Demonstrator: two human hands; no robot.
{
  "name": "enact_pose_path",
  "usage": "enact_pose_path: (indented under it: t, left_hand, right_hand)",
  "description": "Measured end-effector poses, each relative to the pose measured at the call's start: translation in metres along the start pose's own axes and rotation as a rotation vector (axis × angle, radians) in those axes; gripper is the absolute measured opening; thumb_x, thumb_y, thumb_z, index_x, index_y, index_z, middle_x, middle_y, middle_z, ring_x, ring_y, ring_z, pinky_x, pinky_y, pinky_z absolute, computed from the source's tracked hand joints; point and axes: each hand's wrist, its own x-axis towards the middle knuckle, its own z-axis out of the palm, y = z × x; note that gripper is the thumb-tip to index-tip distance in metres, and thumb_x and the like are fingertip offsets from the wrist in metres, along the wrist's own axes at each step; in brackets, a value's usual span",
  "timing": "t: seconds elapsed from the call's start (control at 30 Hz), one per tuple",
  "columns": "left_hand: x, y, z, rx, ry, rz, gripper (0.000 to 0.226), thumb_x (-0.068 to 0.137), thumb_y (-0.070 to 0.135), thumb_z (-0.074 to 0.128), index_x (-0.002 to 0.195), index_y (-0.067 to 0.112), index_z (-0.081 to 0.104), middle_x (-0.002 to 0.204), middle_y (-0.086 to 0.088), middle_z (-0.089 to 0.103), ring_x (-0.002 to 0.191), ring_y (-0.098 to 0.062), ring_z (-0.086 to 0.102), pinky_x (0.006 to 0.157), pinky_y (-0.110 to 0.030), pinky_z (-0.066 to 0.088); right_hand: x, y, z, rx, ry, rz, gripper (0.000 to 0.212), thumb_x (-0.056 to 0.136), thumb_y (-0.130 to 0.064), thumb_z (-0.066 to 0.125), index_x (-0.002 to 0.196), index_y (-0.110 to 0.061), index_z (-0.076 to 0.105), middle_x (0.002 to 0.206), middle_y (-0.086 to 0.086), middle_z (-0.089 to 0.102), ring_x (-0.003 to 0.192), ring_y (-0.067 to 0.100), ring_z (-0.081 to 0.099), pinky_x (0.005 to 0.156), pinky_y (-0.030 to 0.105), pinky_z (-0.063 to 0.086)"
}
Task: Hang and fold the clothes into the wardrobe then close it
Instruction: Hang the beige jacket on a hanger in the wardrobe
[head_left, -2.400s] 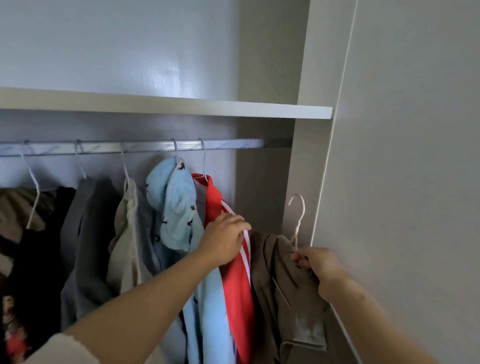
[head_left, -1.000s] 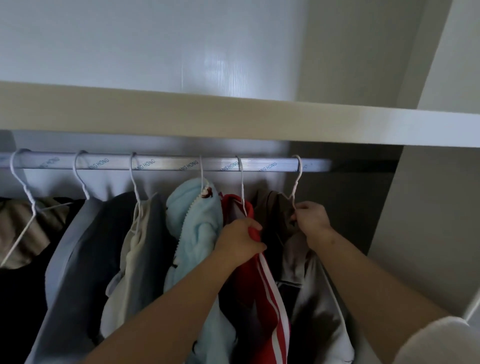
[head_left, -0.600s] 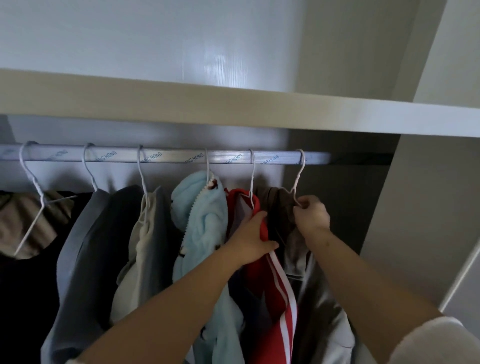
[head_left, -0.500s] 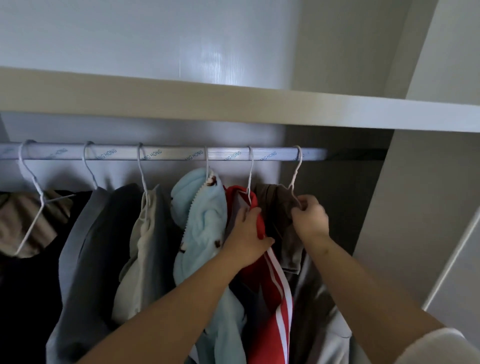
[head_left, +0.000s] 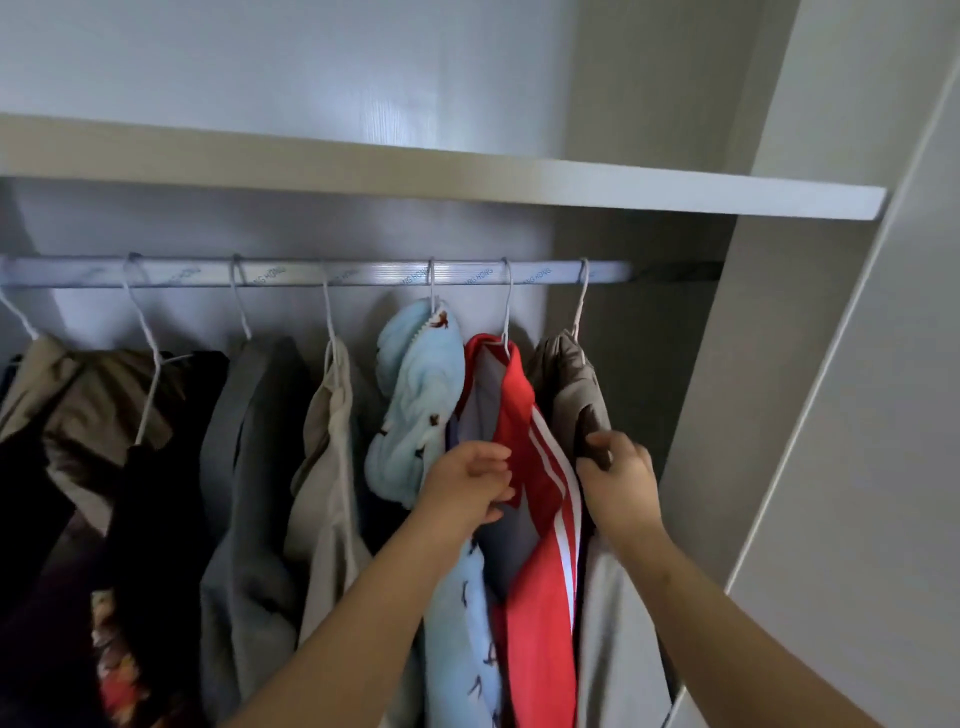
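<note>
Fingers (head_left: 615, 441) of the right hand (head_left: 621, 486) are curled tog., pinching a fold of the brown garment (head_left: 569, 374). The left hand (head_left: 467, 483) has its fingers curled on the red jacket (head_left: 522, 415) front edge, holding it off toward 9 o'clock. The brown garment hangs by the last hanger hook (head_left: 583, 291) at the rod's (head_left: 363, 274) right end, long axis vert., 12 to 6. Its collar sits at approx. 12 o'clock from the right fingers, w/ the red jacket touching at 9 and the side panel (head_left: 727, 415) near at 3. The right hand is nearer. Both forearms reach in from 5–6 o'clock, wrists fairly straight. Prob. next: let go, smooth downward.
</note>
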Motion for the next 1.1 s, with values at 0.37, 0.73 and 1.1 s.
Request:
enact_pose_path:
  t: [0.37,0.73,1.1]
  left_hand:
    - [-0.160,-0.057,0.006,0.000,0.051,-0.200,0.013,0.092,0.013,0.055,0.084,0.022,0.061,0.081,0.003,0.064,0.067,-0.008,0.062,0.062,-0.020,0.048]
    - [-0.306,-0.123,0.077,0.060,-0.120,-0.488,0.011,0.090,0.012,0.053,0.081,0.014,0.060,0.073,-0.002,0.061,0.065,-0.017,0.056,0.061,-0.024,0.041]
    - [-0.503,-0.188,0.138,0.298,-0.620,-0.468,0.007,0.090,0.020,0.056,0.089,0.018,0.063,0.087,-0.003,0.068,0.074,-0.014,0.066,0.060,-0.024,0.048]
  right_hand:
    - [-0.172,0.053,-0.036,0.175,-0.202,0.152,0.012,0.088,-0.009,0.053,0.089,-0.021,0.055,0.080,-0.010,0.055,0.068,0.006,0.052,0.056,0.015,0.042]
    - [-0.367,0.119,-0.148,0.347,-0.165,0.608,0.019,0.088,-0.004,0.049,0.072,-0.012,0.054,0.071,0.005,0.054,0.059,0.018,0.045,0.055,0.023,0.032]
    - [-0.630,0.154,-0.241,0.507,0.302,0.985,0.011,0.091,-0.012,0.050,0.083,-0.013,0.057,0.067,0.000,0.060,0.053,0.012,0.051,0.051,0.019,0.035]
